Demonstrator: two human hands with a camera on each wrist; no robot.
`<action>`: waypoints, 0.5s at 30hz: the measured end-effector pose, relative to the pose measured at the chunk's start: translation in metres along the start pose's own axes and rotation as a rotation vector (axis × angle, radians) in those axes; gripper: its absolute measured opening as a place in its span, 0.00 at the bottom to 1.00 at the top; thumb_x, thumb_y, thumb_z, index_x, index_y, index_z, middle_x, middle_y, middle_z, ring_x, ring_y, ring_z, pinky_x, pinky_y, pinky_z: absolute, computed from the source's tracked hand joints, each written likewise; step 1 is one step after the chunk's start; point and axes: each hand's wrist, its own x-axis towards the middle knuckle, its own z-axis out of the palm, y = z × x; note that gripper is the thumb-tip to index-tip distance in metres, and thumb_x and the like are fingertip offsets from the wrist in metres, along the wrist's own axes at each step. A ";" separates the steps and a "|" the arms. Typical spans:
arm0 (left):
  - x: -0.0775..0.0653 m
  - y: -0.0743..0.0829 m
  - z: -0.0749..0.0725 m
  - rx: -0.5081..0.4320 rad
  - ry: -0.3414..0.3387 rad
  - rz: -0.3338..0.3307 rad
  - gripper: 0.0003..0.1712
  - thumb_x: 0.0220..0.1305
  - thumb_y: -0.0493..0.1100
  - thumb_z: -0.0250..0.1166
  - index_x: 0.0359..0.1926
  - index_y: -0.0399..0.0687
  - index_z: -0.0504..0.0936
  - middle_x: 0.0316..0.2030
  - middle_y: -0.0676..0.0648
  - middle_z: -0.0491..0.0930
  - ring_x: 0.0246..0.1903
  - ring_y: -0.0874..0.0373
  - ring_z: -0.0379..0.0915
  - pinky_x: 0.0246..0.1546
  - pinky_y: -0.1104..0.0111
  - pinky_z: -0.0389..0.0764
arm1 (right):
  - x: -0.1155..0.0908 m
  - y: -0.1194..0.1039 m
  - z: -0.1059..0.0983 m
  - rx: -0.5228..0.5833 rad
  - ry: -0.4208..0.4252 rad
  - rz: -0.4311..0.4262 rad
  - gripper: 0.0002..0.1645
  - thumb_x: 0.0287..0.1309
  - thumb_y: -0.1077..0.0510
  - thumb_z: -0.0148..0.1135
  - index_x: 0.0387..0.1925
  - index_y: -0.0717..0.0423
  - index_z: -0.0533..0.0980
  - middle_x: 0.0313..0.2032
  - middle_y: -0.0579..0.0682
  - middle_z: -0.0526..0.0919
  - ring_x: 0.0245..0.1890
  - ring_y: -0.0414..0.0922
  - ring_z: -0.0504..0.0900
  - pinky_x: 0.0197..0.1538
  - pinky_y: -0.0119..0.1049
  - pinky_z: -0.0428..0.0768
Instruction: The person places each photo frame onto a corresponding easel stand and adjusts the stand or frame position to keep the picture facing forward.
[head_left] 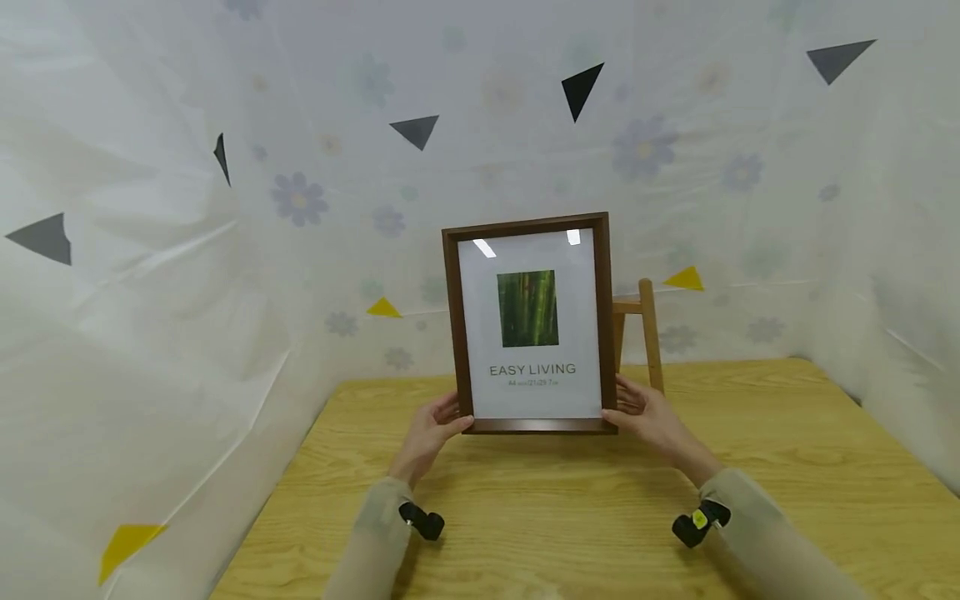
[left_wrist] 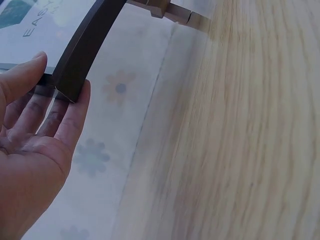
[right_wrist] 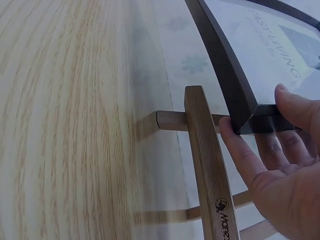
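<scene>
A brown picture frame (head_left: 528, 325) is held upright, slightly tilted, above the table. Behind its glazing is a white sheet with a green bamboo picture and the words "EASY LIVING". My left hand (head_left: 427, 433) grips its lower left corner, thumb on the front and fingers behind and beneath, as the left wrist view shows. At the lower right corner, my right hand (head_left: 656, 421) pinches the frame the same way. Partly hidden behind the frame stands a wooden easel (head_left: 650, 333); in the right wrist view its bar (right_wrist: 205, 160) runs close beside the right fingers.
The wood-grain table (head_left: 540, 508) spreads under both arms. White flowered sheeting (head_left: 480, 167) hangs at the back and along both sides, with grey, black and yellow triangles on it. Each wrist carries a small black camera, such as the left one (head_left: 423, 521).
</scene>
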 end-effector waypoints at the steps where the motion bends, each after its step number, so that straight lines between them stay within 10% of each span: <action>1: 0.001 0.000 0.001 -0.004 0.002 0.003 0.35 0.63 0.37 0.68 0.70 0.42 0.67 0.63 0.38 0.74 0.63 0.46 0.71 0.61 0.57 0.75 | 0.000 0.000 -0.001 0.004 -0.001 -0.001 0.50 0.66 0.52 0.62 0.76 0.64 0.45 0.70 0.73 0.56 0.68 0.69 0.61 0.65 0.60 0.69; 15: 0.007 0.006 0.008 0.004 -0.022 0.002 0.36 0.63 0.41 0.69 0.70 0.44 0.67 0.64 0.40 0.73 0.64 0.47 0.70 0.62 0.56 0.74 | -0.002 0.000 -0.010 0.035 -0.007 0.014 0.51 0.66 0.52 0.62 0.77 0.63 0.43 0.72 0.72 0.53 0.69 0.70 0.58 0.66 0.63 0.66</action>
